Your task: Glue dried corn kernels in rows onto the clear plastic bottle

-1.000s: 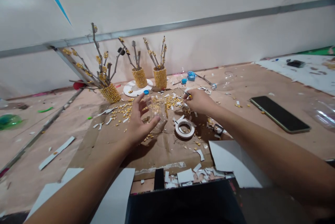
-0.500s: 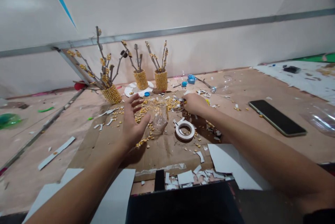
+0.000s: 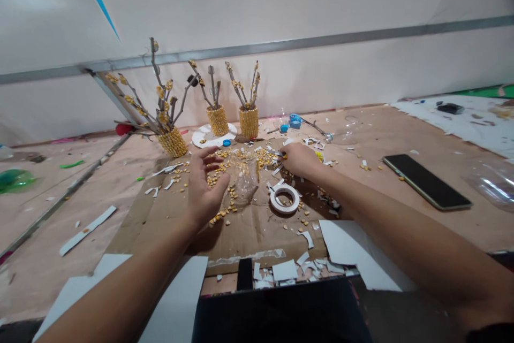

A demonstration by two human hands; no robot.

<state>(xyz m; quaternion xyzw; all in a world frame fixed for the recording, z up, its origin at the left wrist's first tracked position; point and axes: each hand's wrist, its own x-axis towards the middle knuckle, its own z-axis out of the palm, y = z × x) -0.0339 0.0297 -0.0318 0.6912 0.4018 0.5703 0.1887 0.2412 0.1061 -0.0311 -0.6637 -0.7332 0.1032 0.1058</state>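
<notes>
My left hand [image 3: 206, 185] is held above the cardboard with its fingers apart and nothing in them. Just to its right stands a transparent plastic bottle piece [image 3: 246, 180], with some yellow corn kernels seen through and around it. My right hand [image 3: 299, 160] is closed, low over the cardboard, beyond a roll of white tape [image 3: 284, 199]. A small grey, metallic-looking item [image 3: 278, 153] shows at its fingertips; its kind cannot be made out. Loose corn kernels [image 3: 229, 205] lie scattered between the two hands.
Three kernel-covered pots with twigs [image 3: 172, 143] [image 3: 217, 121] [image 3: 248, 123] stand at the back. Blue bottle caps [image 3: 295, 121] lie right of them. A phone [image 3: 426, 181] lies at right, with a plastic bottle [image 3: 492, 182] beyond. White scraps [image 3: 285, 272] and cardboard [image 3: 156, 225] are nearer.
My right hand has stayed almost in place, with its fingers shifted slightly by the grey item. My left hand remains open beside the bottle piece. The view has moved a little.
</notes>
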